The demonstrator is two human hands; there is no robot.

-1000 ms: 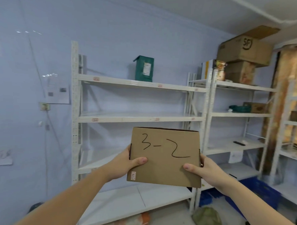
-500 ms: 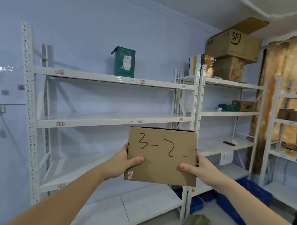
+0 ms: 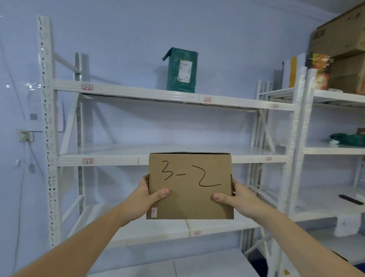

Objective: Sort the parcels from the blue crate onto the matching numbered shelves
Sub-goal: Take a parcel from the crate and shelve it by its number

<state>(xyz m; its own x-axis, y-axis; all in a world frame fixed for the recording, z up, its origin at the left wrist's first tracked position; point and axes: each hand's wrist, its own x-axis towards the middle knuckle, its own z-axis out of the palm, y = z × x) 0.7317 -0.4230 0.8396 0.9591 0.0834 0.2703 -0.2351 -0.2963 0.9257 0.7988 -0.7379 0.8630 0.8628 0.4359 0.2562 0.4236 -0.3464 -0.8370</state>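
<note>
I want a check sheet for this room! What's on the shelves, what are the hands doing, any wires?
Surface: white shelf rack; edge tags read 2-2 and 3-2.
Job's things: cardboard box marked 3-2, held up in front of the 3-2 shelf, not yet on it.
Clutter: green parcel upright on the top shelf; big cartons stacked top right; green bundle and a dark flat object on the right rack.
Hands: left hand and right hand grip the box sides, thumbs on its front.
Cables: a wire hangs from the wall box.
Surroundings: pale blue wall.
</note>
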